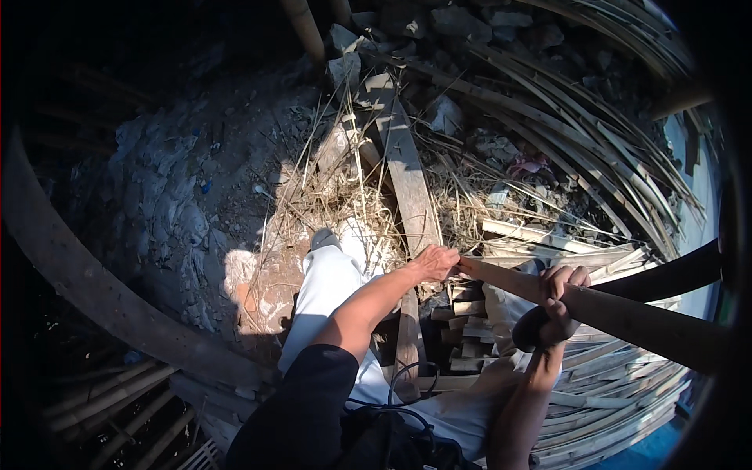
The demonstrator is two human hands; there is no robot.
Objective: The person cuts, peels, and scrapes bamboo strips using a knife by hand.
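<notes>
A long brown bamboo piece [646, 319] runs from the middle of the view to the right rim, looking wider towards the rim. My left hand [435, 264] is closed at its narrow far end, close to a wooden plank [407, 176]. Around the same bamboo piece, further along, my right hand [560, 301] has its fingers wrapped. A dark rounded object [530, 329] shows against the right hand, and a dark curved band [666, 278] emerges behind the bamboo. Whether those two dark parts belong together, I cannot tell.
Split bamboo strips [603, 407] lie stacked at the lower right, and longer strips [564, 133] spread at the upper right. Straw-like shavings [352, 200] surround the plank. Rocks [462, 23] lie at the back. A curved beam [102, 282] crosses the left side.
</notes>
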